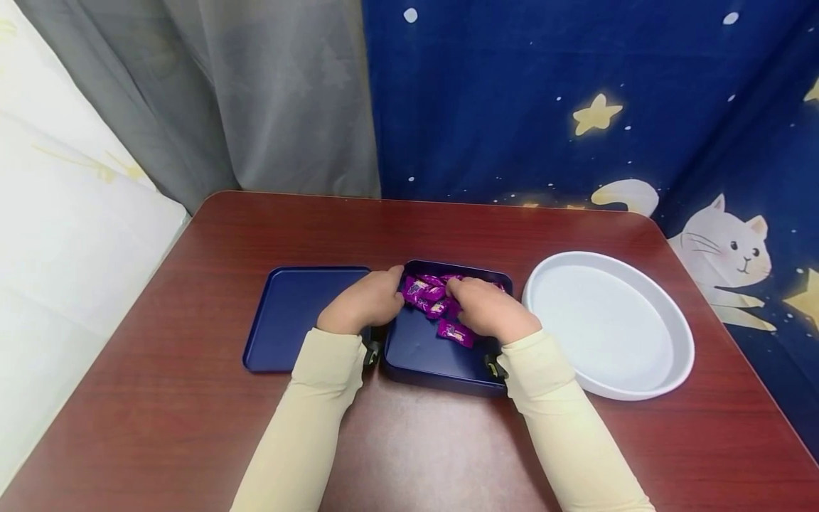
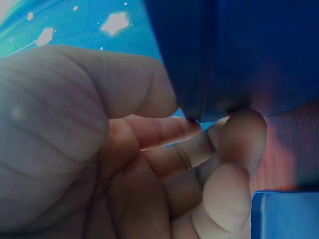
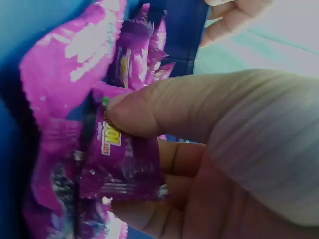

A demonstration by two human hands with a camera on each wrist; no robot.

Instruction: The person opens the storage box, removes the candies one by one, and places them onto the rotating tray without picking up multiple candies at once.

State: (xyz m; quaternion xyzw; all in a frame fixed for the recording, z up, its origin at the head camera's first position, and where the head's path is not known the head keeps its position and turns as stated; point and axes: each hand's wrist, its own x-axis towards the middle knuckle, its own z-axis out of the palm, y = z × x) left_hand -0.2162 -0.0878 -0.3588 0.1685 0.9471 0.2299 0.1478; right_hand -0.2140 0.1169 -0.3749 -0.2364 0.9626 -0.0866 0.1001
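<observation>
Purple-wrapped candies (image 1: 419,290) lie in a dark blue rectangular box (image 1: 419,352), mostly heaped toward its far side. A single candy (image 1: 456,333) rests nearer the middle of the box floor. My left hand (image 1: 370,299) grips the box's left side near the far corner; in the left wrist view its thumb and fingers meet the box wall (image 2: 199,64) from both sides. Inside the box, my right hand (image 1: 491,310) pinches one wrapped candy (image 3: 127,167) between thumb and fingers. More purple packets (image 3: 75,59) surround that candy in the right wrist view.
Left of the box lies a flat blue lid (image 1: 288,323), partly behind my left hand and sleeve. A large round white tray (image 1: 604,323) stands close on the right. All sit on a reddish-brown table (image 1: 192,398), with curtains (image 1: 486,107) behind its far edge.
</observation>
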